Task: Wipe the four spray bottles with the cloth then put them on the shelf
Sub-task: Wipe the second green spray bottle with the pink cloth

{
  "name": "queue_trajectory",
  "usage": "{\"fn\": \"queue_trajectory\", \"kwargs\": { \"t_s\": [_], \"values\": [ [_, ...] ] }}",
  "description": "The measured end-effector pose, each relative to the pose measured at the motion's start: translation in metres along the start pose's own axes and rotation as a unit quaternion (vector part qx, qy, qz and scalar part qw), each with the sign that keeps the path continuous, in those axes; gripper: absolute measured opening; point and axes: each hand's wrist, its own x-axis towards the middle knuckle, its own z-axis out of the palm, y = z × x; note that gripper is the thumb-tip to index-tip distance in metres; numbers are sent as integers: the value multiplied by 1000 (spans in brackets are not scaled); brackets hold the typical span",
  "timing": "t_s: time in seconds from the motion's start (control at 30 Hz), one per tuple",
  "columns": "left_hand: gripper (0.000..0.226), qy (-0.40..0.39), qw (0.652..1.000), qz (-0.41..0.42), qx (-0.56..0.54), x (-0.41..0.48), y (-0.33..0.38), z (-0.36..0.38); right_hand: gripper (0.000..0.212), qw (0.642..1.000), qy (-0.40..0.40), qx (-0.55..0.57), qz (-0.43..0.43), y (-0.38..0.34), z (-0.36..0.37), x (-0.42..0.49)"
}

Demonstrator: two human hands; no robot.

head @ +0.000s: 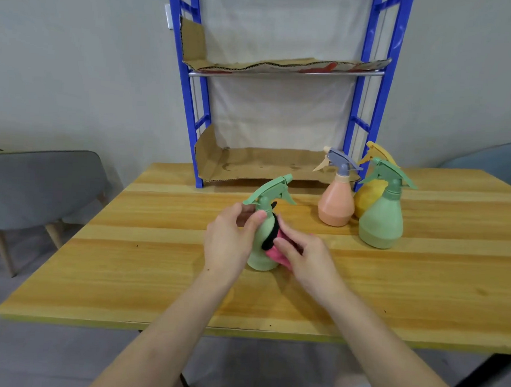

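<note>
Left fingers (257, 222): curled round the neck and shoulder of the near green bottle (259, 258), with the thumb laid across its front. The bottle seems to be steadied this way so that wiping does not tip it.
Right fingers (285, 246): pinched on a bunched pink and black cloth (277, 256), which is pressed against the bottle's right side, apparently so the wall can be rubbed.
Hands: the left hand (230, 236) and right hand (307, 256) are set on opposite sides of the bottle, one bracing and one wiping.
Near green bottle: stood upright on the worktop (154, 262), near its middle, with the trigger head left uncovered.
Waiting bottles: a peach bottle (336, 204), a yellow bottle (367, 197) and a far green bottle (381, 222) are clustered upright to the right, within easy reach.
Shelf (191, 99): a blue frame is stood at the back of the worktop. Its two levels are lined with cardboard (265, 164), and no bottle is seen on them.
Progress: wiping is judged to be at the first bottle.
Surroundings: a grey chair (33, 188) is seen to the left.
</note>
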Motion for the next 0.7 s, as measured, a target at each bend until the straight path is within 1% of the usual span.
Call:
{"fn": "queue_trajectory", "kwargs": {
  "t_s": [0.1,0.23,0.33,0.43,0.5,0.57,0.7],
  "values": [
    [24,0,1000,1,0,0,0,0,54,999,-35,1,4,5,-5,-3],
    [25,-6,1000,-2,0,-4,4,-1,49,999,40,-35,-2,7,5,-1],
    [26,-10,1000,-17,-4,-4,8,-3,53,997,71,-33,2,-10,14,6],
    [25,-8,1000,-18,18,-2,9,-4,51,995,83,-58,-25,-20,19,6],
    [26,-5,1000,-17,25,-1,9,-4,50,992,73,-97,-35,-19,14,3],
    [26,-4,1000,-14,23,-1,8,-3,52,990,46,-130,-37,-11,6,0],
    [30,3,1000,-10,15,-2,9,0,57,984,9,-173,-30,-3,-7,-2]
  ]
}}
